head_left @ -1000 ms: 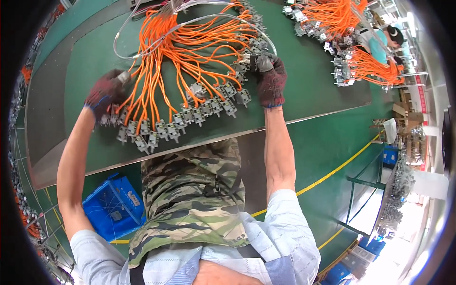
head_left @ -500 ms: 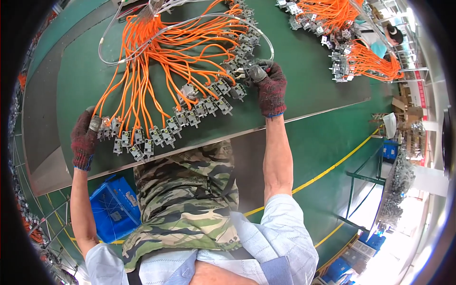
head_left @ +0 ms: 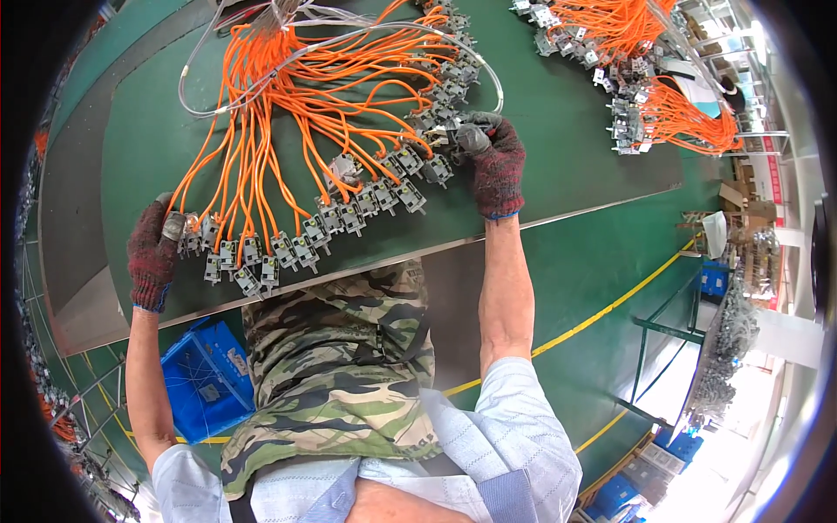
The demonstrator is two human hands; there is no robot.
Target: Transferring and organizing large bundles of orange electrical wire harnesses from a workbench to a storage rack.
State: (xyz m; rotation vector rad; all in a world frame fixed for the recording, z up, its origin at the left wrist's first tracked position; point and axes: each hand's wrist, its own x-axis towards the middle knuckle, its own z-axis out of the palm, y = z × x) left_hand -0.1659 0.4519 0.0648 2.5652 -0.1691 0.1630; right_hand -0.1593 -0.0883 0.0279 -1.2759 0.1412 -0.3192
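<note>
A big fan of orange wires (head_left: pixel 288 113) lies on the green table (head_left: pixel 567 148), each wire ending in a small grey metal connector block. The blocks (head_left: pixel 349 213) form a curved row along the near edge. My left hand (head_left: pixel 153 257), in a dark red knit glove, grips the block at the row's left end. My right hand (head_left: pixel 495 161), gloved the same way, holds a block at the row's right end. A clear tube (head_left: pixel 475 52) loops around the far side of the bundle.
More bundles of orange wires with grey blocks (head_left: pixel 645 78) lie at the table's far right. A blue crate (head_left: pixel 205 379) stands on the green floor under the left side. A yellow floor line (head_left: pixel 593 318) and green metal frames are to the right.
My left hand has slid down and outward along the near edge, pulling the left end of the row with it. The fan of wires has spread wider. My right hand has barely moved.
</note>
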